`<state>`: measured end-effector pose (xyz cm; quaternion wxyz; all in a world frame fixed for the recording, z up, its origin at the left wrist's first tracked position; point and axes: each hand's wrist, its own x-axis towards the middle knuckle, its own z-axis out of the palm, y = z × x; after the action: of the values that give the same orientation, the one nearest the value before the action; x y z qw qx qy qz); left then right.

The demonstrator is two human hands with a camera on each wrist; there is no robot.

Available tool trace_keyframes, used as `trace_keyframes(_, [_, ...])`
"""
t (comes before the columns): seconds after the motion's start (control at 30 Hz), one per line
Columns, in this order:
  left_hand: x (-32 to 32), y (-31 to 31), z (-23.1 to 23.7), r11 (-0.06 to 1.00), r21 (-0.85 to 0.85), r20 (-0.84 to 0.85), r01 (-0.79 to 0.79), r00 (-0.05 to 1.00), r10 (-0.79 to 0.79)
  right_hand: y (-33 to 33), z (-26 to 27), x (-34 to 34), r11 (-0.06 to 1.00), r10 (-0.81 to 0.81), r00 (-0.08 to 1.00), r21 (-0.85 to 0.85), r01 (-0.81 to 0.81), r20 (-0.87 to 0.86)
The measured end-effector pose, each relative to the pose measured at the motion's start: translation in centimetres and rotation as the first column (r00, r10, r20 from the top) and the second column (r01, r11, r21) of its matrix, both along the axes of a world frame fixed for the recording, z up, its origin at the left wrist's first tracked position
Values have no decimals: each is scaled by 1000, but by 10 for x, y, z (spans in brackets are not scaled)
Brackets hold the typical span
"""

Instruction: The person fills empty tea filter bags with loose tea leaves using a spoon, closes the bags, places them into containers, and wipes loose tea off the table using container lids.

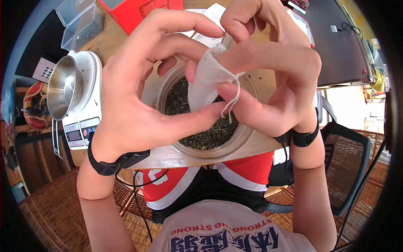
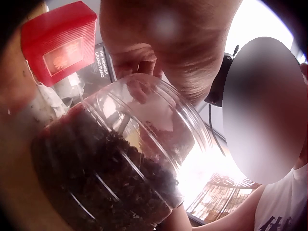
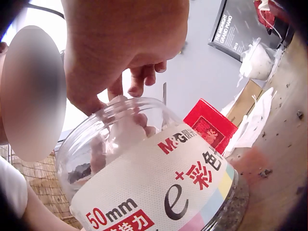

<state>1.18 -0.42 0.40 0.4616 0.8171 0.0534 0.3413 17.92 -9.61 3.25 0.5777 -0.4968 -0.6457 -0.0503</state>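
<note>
Hanging between both hands: small white cloth-like bag [image 1: 203, 86] with a thin string [image 1: 237, 95] at its mouth. From the head view it sits over the jar [image 3: 154, 185]; can't tell how high above the rim.

Right hand [image 1: 279, 77]: index bent in, tip hidden at the bag's mouth. Thumb just in front, by the string. Gap between the two is small, bag edge pinched there. Its other fingers are curled, clear of the bag.

Left hand [image 1: 138, 94]: wide C shape. Thumb reaches across to the loose end of the string, middle finger goes behind the bag, another fingertip is up against its side. Index arches above, tip near the right hand's fingers. Bag is held within that curl; exact contact of the thumb unclear.

Jar is clear plastic, printed label, dark dry leaves [image 1: 205, 136] inside, standing at the near edge of the wooden table [image 1: 110, 42]. Left of it, white scale [image 1: 90, 80] carrying a metal bowl [image 1: 64, 90]. Farther back, red box [image 1: 119, 12] and lidded clear tub [image 1: 86, 27].
</note>
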Motion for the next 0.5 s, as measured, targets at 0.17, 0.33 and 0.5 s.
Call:
trace_keyframes(0.17, [-2,3,13,998,-38,-135,57,989,-61,-16,0,-6,999,-43,999,24,44,-21])
trace_keyframes(0.33, [6,-4,37,990,-139,-305,25,950,-67,-11,-10,21,982,184,871,47,-182,-455])
trace_keyframes(0.5, [-6,4,21,987,-36,-261,156,952,-160,-18,15,30,862,20,755,-371,-345,-656])
